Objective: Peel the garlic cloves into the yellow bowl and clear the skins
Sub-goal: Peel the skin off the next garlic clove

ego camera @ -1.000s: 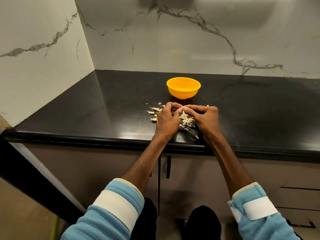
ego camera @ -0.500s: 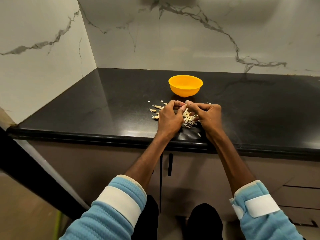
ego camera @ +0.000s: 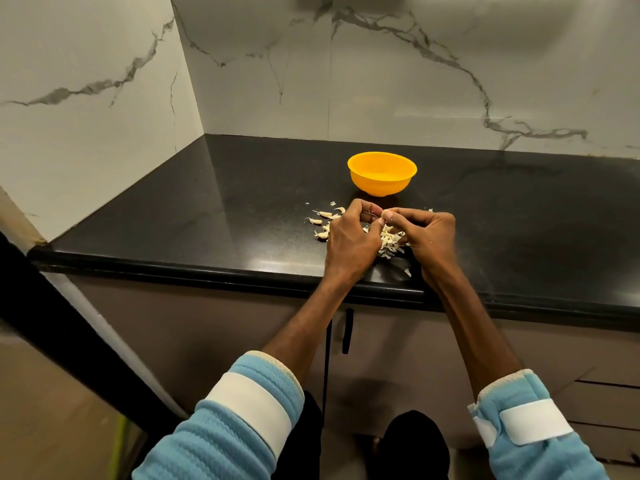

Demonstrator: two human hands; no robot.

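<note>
Pinched grip: both hands (ego camera: 350, 237) on clove (ego camera: 372, 218)

One wide-angle view looks forward and down from the person's head onto the black countertop (ego camera: 214, 209). The left hand (ego camera: 348, 239) and right hand (ego camera: 431, 237) sit mid-frame at arm's reach. The marble walls (ego camera: 415, 81) fill the top and the sleeves (ego camera: 242, 417) the bottom.

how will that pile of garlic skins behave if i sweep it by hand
The garlic skins look thin and flaky, so probably light and floppy. They lie as loose bits on the black counter, so a push would likely scatter some.
</note>
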